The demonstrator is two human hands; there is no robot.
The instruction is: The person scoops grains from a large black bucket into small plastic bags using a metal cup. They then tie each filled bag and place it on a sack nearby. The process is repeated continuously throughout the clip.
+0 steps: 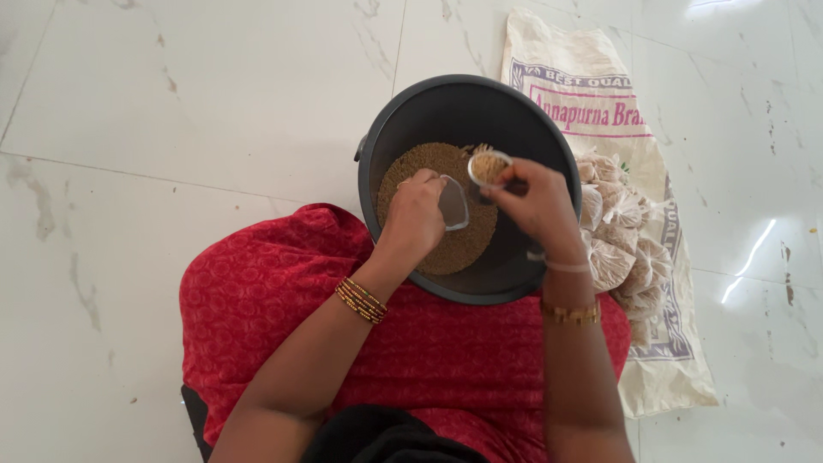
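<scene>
Brown grain (433,206) is seen filling the bottom of a dark round bucket (549,129) set on the white tiled floor (214,103). A small clear plastic bag (453,203) is held open over the grain by the left hand (415,214), fingers pinched on its rim. A small round cup (489,167) heaped with grain is gripped by the right hand (538,206), tilted just beside the bag mouth. Filled tied packets (621,231) are piled on a printed sack (600,103) right of the bucket.

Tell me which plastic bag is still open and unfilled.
The clear bag in the left hand, held over the tub. The others lie filled and tied on the sack.
</scene>
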